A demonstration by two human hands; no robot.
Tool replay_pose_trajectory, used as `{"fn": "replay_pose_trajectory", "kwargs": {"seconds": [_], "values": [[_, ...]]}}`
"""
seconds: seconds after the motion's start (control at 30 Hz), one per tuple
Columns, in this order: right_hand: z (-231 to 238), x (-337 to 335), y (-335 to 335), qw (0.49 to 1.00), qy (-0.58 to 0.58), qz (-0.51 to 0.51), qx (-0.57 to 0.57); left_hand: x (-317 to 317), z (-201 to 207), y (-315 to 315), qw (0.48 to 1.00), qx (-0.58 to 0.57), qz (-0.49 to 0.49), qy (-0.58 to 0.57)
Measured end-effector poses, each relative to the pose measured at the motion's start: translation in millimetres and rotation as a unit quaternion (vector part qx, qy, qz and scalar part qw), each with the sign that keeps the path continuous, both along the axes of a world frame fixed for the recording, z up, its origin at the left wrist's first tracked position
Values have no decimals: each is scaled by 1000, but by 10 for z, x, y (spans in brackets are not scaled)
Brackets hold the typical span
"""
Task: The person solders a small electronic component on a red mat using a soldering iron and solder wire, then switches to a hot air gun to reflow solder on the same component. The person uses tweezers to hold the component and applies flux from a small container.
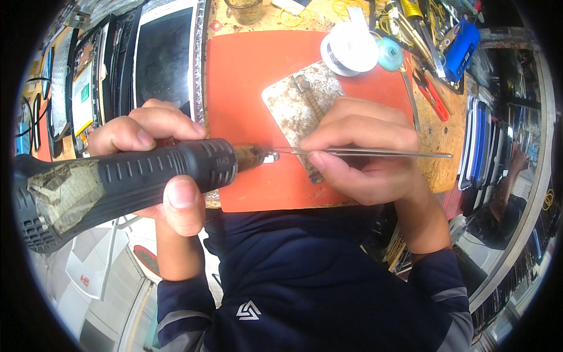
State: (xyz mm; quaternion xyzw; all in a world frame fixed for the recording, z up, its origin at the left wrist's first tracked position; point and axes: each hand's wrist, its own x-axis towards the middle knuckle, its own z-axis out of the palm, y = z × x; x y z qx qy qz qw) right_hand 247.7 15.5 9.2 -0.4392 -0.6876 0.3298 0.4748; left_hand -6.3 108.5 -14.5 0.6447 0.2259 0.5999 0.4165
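My left hand is closed round a black hot air gun, its fingers over the top and the thumb below. Worn tape is wrapped on the gun's body, and its discoloured metal nozzle points right. Between the thumb and fingers of my right hand is a pair of thin metal tweezers. Their tips reach left to a small shiny piece right in front of the nozzle; its kind is too small to make out. Below them lies an orange-red mat with a stained metal plate, partly hidden by my right hand.
A white wire spool and a teal round container stand at the mat's far right. Red-handled pliers, a blue tool and several hand tools lie beyond. Flat screens are stacked at left. A glass jar sits at the back.
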Motion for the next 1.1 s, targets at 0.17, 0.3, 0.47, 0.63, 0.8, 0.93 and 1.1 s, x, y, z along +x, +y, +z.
{"fn": "replay_pose_trajectory", "kwargs": {"seconds": [0.17,0.3,0.47,0.63,0.8,0.93,1.1], "values": [[-4,-4,-5,1000,3,-1,-3,3,5,5,1000,7,1,5],[-1,-7,-15,1000,4,-4,-9,4,-5,18,1000,14,-2,4],[3,4,-14,1000,-2,1,-9,0,-12,18,1000,15,-4,2],[-1,9,-10,1000,-2,4,-8,-6,-10,19,1000,12,-5,6],[-12,2,-3,1000,-2,2,3,-2,-7,9,1000,6,0,10],[-5,8,-7,1000,-5,3,1,-3,0,2,1000,1,-3,8],[-9,8,-2,1000,-3,4,3,1,-5,24,1000,12,-5,5]]}}
